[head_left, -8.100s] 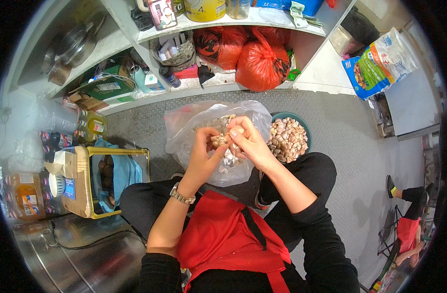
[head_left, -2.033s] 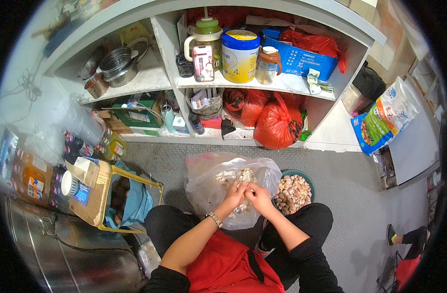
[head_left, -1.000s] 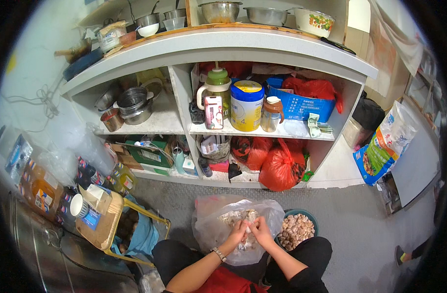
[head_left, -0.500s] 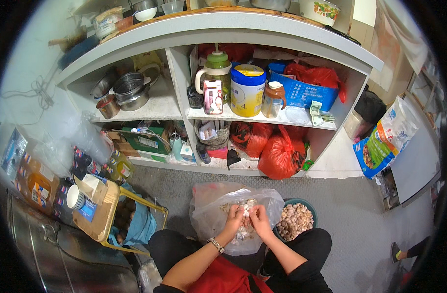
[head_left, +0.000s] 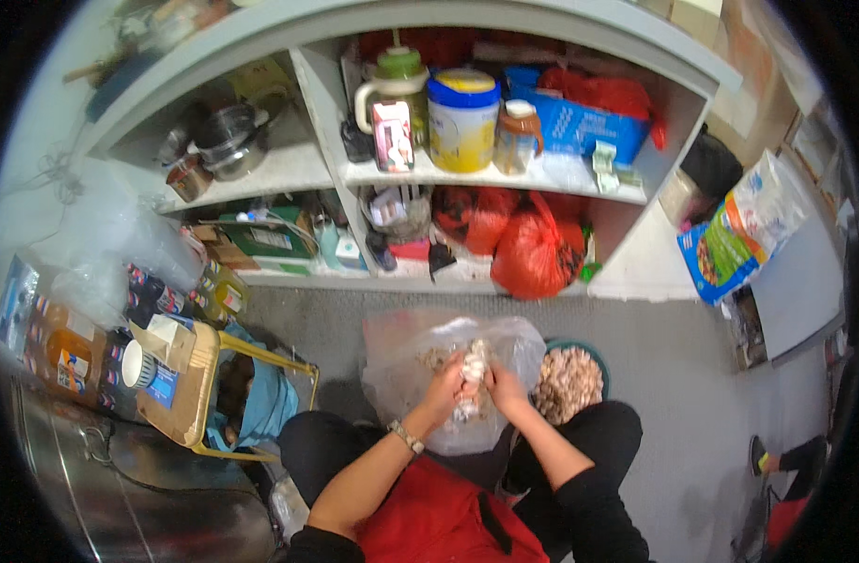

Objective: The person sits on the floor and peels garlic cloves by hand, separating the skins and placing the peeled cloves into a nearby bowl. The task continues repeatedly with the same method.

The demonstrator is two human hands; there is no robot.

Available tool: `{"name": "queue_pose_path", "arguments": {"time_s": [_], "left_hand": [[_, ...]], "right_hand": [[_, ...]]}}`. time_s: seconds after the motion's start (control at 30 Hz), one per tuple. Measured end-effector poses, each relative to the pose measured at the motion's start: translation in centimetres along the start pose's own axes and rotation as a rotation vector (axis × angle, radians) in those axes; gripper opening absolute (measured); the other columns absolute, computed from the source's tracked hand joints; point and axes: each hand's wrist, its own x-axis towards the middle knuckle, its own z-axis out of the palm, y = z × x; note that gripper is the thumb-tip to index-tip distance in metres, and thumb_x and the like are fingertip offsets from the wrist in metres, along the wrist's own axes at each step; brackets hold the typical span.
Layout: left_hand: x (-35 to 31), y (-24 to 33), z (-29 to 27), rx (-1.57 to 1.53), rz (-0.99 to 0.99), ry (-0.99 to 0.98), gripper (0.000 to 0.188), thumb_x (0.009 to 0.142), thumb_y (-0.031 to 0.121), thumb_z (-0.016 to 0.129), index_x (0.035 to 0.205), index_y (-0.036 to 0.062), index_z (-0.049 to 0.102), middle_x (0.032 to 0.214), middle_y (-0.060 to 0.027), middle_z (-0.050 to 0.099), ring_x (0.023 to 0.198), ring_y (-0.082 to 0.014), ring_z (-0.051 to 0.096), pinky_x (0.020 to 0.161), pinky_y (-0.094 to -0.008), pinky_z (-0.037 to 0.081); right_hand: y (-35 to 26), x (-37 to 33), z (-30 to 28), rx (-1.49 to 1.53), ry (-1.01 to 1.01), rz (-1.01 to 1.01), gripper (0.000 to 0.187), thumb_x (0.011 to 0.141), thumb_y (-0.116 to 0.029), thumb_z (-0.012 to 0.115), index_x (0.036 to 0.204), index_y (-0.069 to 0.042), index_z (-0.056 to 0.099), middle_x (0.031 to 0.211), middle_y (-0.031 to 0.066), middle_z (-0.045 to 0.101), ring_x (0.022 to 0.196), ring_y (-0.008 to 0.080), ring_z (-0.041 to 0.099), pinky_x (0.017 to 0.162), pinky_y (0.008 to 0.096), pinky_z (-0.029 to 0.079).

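Over an open clear plastic bag [head_left: 389,349] between my knees, my two hands meet at a whitish head of garlic [head_left: 474,369]. Curled round its left side is my left hand [head_left: 440,392], with a watch on that wrist. My right hand [head_left: 507,390] is closed against the right side, its fingertips partly hidden and blurred. More pale garlic and bits of skin lie inside the bag beneath my hands. To the right of the bag, a round green basin [head_left: 606,368] holds a heap of garlic cloves [head_left: 567,383], partly behind my right knee.
On the left stands a yellow-framed stool [head_left: 202,380] bearing a paper cup [head_left: 139,364], with a blue bag [head_left: 270,403] beside it. A white shelf unit [head_left: 298,174] spans the front, with red plastic bags [head_left: 537,249] low down. A colourful sack [head_left: 744,235] leans at right.
The view has tilted downward, so the shelves sit higher in the picture. Between my hands the garlic shows more, and my right hand has shifted slightly away from my left.
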Motion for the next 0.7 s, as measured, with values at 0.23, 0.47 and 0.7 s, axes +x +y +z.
{"name": "queue_pose_path", "arguments": {"time_s": [0.23, 0.47, 0.7], "left_hand": [[-0.6, 0.4, -0.3, 0.177, 0.049, 0.042, 0.033, 0.098, 0.026, 0.037, 0.127, 0.0081, 0.040, 0.107, -0.0054, 0.056, 0.082, -0.0129, 0.057, 0.075, -0.0313, 0.050], [-0.8, 1.4, 0.7, 0.806, 0.258, 0.107, 0.029, 0.096, 0.020, 0.046, 0.122, 0.0080, 0.044, 0.102, -0.0073, 0.058, 0.083, -0.0133, 0.057, 0.070, -0.0280, 0.048], [-1.3, 1.0, 0.8, 0.880, 0.375, 0.071, 0.025, 0.094, 0.016, 0.047, 0.114, 0.0021, 0.045, 0.090, -0.0080, 0.059, 0.077, -0.0149, 0.058, 0.066, -0.0274, 0.048]], "right_hand": [[-0.2, 0.5, -1.2, 0.289, -0.012, -0.094, 0.032, 0.093, -0.031, 0.047, 0.104, -0.002, 0.053, 0.087, 0.0192, 0.062, 0.081, 0.0368, 0.060, 0.072, 0.0427, 0.046], [-3.2, -0.2, -4.5, 0.513, -0.134, -0.182, 0.026, 0.096, -0.029, 0.045, 0.092, -0.003, 0.050, 0.074, 0.0048, 0.054, 0.067, 0.0126, 0.055, 0.063, 0.0276, 0.044], [-2.1, 0.2, -4.0, 0.472, -0.130, -0.271, 0.024, 0.097, -0.026, 0.045, 0.089, -0.004, 0.050, 0.069, 0.0017, 0.052, 0.063, 0.0104, 0.051, 0.060, 0.0260, 0.042]]}}
